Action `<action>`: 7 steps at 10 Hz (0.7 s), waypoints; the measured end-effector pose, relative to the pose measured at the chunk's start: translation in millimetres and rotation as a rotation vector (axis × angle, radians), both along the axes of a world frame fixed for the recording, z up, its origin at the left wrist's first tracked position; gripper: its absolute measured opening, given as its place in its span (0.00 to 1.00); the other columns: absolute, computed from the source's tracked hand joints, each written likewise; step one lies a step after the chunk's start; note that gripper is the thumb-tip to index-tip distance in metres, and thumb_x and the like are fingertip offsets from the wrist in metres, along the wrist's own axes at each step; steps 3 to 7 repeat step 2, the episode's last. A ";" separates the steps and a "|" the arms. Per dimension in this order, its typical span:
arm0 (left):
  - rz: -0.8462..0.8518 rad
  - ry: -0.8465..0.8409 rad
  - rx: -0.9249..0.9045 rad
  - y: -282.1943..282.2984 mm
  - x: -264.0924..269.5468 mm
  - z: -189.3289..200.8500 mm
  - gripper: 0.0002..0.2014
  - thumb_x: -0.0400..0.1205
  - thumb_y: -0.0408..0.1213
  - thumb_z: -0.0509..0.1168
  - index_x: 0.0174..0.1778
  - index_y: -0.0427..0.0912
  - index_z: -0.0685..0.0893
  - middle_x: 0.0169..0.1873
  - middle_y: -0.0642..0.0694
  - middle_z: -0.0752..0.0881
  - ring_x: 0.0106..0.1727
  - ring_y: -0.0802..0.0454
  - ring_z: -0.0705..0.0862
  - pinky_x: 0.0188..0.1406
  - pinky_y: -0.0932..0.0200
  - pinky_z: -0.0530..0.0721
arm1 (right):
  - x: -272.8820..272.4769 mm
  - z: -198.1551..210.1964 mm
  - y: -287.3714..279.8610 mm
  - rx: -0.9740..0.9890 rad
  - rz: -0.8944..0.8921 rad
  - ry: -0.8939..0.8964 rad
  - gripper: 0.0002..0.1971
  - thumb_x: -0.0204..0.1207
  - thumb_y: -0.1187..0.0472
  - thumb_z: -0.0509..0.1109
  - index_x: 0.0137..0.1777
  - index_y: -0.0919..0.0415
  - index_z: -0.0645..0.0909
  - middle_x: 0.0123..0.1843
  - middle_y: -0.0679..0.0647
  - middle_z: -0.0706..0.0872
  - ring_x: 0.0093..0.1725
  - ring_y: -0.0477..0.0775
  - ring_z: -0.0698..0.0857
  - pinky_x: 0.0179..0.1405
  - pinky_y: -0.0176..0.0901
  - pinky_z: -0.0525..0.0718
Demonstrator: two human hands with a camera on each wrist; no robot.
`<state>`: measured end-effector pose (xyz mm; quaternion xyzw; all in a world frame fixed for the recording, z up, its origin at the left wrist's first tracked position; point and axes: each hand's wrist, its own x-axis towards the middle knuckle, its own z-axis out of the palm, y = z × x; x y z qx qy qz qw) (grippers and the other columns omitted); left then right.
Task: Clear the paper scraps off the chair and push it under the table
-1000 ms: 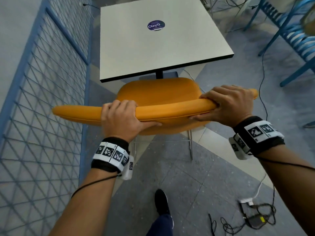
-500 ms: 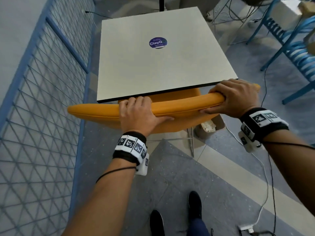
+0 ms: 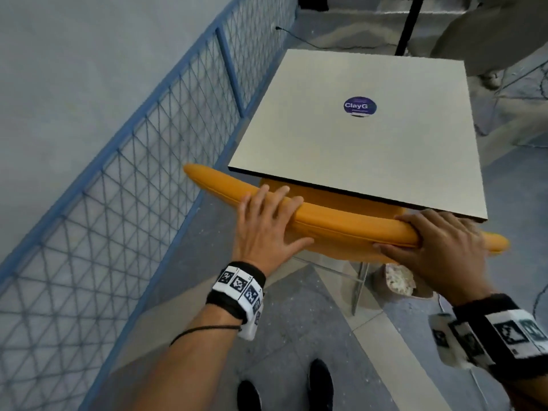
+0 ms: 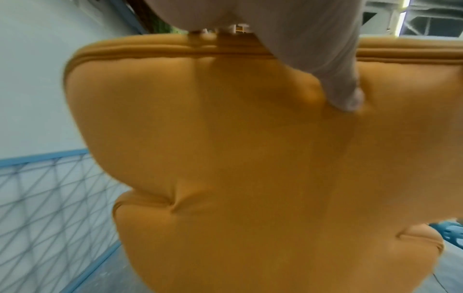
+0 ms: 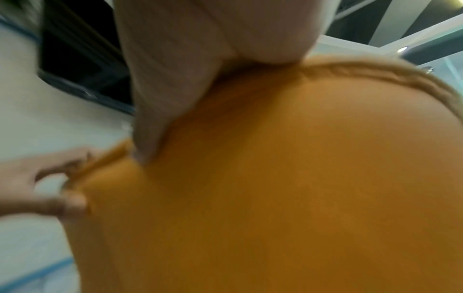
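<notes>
The orange chair (image 3: 341, 226) stands with its seat hidden beneath the white table (image 3: 355, 149); only the curved backrest top shows. My left hand (image 3: 267, 221) lies on the backrest's left part, fingers straight over the top edge and thumb flat on the near face. My right hand (image 3: 439, 241) wraps the right part, fingers draped over the top, thumb pressing the near face. In the left wrist view the chair back (image 4: 225, 158) fills the picture; the right wrist view shows the chair back (image 5: 300, 178) too. No paper scraps show on the chair.
A blue wire fence (image 3: 118, 203) runs close along the left of the chair and table. A small bin (image 3: 398, 281) holding white paper scraps sits on the floor by the chair's right legs. My shoes (image 3: 320, 384) stand just behind. A black pole (image 3: 409, 25) rises beyond the table.
The chair has slid forward until its seat went under the table. My left hand's fingers have straightened from a curled grip on the backrest. The right hand stays wrapped on it.
</notes>
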<state>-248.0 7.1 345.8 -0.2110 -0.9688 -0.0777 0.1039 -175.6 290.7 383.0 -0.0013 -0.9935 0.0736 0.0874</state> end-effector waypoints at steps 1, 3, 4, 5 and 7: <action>0.169 -0.163 0.040 -34.3 61.7 -28.6 0.34 0.79 0.63 0.61 0.80 0.56 0.65 0.81 0.47 0.70 0.82 0.41 0.66 0.81 0.39 0.65 | 9.4 16.0 -16.0 -0.104 0.063 -0.079 0.31 0.72 0.31 0.65 0.68 0.51 0.78 0.65 0.56 0.84 0.65 0.62 0.80 0.66 0.64 0.75; 0.378 -0.763 0.069 -84.9 148.7 -75.4 0.32 0.80 0.62 0.53 0.80 0.55 0.65 0.79 0.48 0.74 0.78 0.44 0.73 0.76 0.50 0.72 | 22.8 29.8 -57.5 -0.193 0.210 -0.098 0.27 0.70 0.38 0.65 0.66 0.49 0.79 0.67 0.53 0.82 0.68 0.59 0.78 0.66 0.66 0.79; 0.378 -0.763 0.069 -84.9 148.7 -75.4 0.32 0.80 0.62 0.53 0.80 0.55 0.65 0.79 0.48 0.74 0.78 0.44 0.73 0.76 0.50 0.72 | 22.8 29.8 -57.5 -0.193 0.210 -0.098 0.27 0.70 0.38 0.65 0.66 0.49 0.79 0.67 0.53 0.82 0.68 0.59 0.78 0.66 0.66 0.79; 0.378 -0.763 0.069 -84.9 148.7 -75.4 0.32 0.80 0.62 0.53 0.80 0.55 0.65 0.79 0.48 0.74 0.78 0.44 0.73 0.76 0.50 0.72 | 22.8 29.8 -57.5 -0.193 0.210 -0.098 0.27 0.70 0.38 0.65 0.66 0.49 0.79 0.67 0.53 0.82 0.68 0.59 0.78 0.66 0.66 0.79; 0.378 -0.763 0.069 -84.9 148.7 -75.4 0.32 0.80 0.62 0.53 0.80 0.55 0.65 0.79 0.48 0.74 0.78 0.44 0.73 0.76 0.50 0.72 | 22.8 29.8 -57.5 -0.193 0.210 -0.098 0.27 0.70 0.38 0.65 0.66 0.49 0.79 0.67 0.53 0.82 0.68 0.59 0.78 0.66 0.66 0.79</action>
